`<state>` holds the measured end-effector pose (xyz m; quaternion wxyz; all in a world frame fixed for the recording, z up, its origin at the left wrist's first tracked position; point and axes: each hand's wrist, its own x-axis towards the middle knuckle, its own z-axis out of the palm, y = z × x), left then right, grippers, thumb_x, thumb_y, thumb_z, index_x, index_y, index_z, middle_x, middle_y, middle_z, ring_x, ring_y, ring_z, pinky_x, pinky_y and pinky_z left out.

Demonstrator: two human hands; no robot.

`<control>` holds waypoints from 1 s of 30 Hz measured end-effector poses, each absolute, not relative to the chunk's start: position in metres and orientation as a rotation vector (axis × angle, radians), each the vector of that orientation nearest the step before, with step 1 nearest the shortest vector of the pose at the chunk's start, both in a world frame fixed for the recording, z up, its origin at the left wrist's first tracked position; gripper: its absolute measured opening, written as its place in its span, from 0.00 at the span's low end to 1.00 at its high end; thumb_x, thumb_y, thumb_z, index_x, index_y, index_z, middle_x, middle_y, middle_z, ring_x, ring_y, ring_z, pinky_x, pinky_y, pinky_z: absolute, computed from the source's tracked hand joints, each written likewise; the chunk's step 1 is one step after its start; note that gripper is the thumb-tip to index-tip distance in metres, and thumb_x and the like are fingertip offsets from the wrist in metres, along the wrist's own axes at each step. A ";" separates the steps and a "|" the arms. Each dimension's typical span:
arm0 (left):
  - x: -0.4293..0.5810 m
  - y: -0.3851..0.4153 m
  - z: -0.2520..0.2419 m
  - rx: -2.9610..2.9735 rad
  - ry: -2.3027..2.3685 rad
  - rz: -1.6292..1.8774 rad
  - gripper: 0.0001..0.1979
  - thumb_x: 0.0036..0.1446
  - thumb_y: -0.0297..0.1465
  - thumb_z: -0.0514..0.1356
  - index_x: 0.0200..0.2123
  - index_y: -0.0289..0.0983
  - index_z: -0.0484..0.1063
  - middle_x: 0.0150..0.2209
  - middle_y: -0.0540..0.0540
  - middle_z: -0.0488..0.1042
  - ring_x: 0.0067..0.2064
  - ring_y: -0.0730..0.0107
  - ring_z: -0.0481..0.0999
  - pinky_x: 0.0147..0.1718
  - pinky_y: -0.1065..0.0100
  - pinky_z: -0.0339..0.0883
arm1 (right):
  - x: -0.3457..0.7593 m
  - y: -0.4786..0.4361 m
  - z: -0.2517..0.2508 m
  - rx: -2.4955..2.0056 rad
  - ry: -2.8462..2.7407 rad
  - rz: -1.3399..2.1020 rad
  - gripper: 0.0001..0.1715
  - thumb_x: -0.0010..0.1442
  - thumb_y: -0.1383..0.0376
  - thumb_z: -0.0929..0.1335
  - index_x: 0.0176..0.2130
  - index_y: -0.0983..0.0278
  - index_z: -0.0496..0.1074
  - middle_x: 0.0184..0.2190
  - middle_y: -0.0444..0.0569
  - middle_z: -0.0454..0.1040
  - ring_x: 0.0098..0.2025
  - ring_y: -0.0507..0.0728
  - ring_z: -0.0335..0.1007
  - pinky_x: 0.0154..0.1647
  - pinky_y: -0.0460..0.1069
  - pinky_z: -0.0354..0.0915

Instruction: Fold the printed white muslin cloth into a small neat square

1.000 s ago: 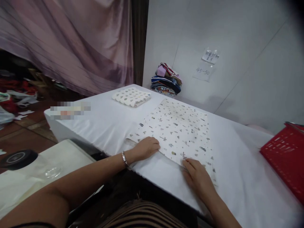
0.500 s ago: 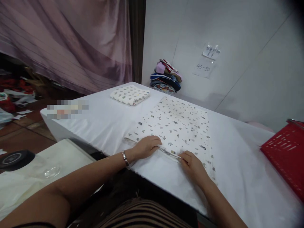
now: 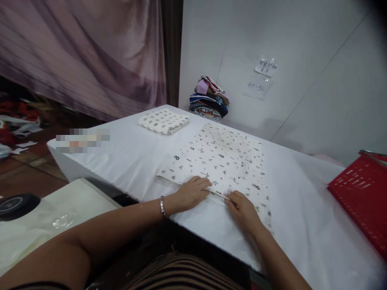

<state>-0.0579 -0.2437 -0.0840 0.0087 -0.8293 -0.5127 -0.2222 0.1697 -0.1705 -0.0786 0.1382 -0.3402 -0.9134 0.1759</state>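
A white cloth (image 3: 217,161) printed with small grey motifs lies flat on the table, its near edge toward me. My left hand (image 3: 195,192) rests palm down on that edge, fingers stretched over the fabric. Just to its right, my right hand (image 3: 240,207) is closed on the same edge, thumb and fingers pinching it. Between the hands the edge shows as a thin, layered strip. Further back to the left sits a folded cloth (image 3: 163,121) with a similar print, which neither hand touches.
A white-covered table (image 3: 302,209) spans the view. A red plastic basket (image 3: 359,193) stands at the right edge. Folded clothes (image 3: 208,98) are stacked by the wall at the back. At lower left, a pale surface (image 3: 81,201) holds a black round object (image 3: 18,206).
My left hand has slid slightly right along the cloth's edge, its fingers lying flatter and further over the fabric. The right hand keeps its pinch. The view has shifted a little.
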 end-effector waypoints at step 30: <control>-0.042 -0.266 -0.089 -2.489 -1.654 -0.653 0.09 0.57 0.21 0.50 0.35 0.35 0.68 0.48 0.45 0.69 0.55 0.63 0.62 0.51 0.59 0.56 | 0.172 -0.173 -0.084 -0.941 -2.639 0.500 0.15 0.64 0.61 0.59 0.41 0.59 0.73 0.36 0.47 0.71 0.41 0.56 0.66 0.40 0.49 0.63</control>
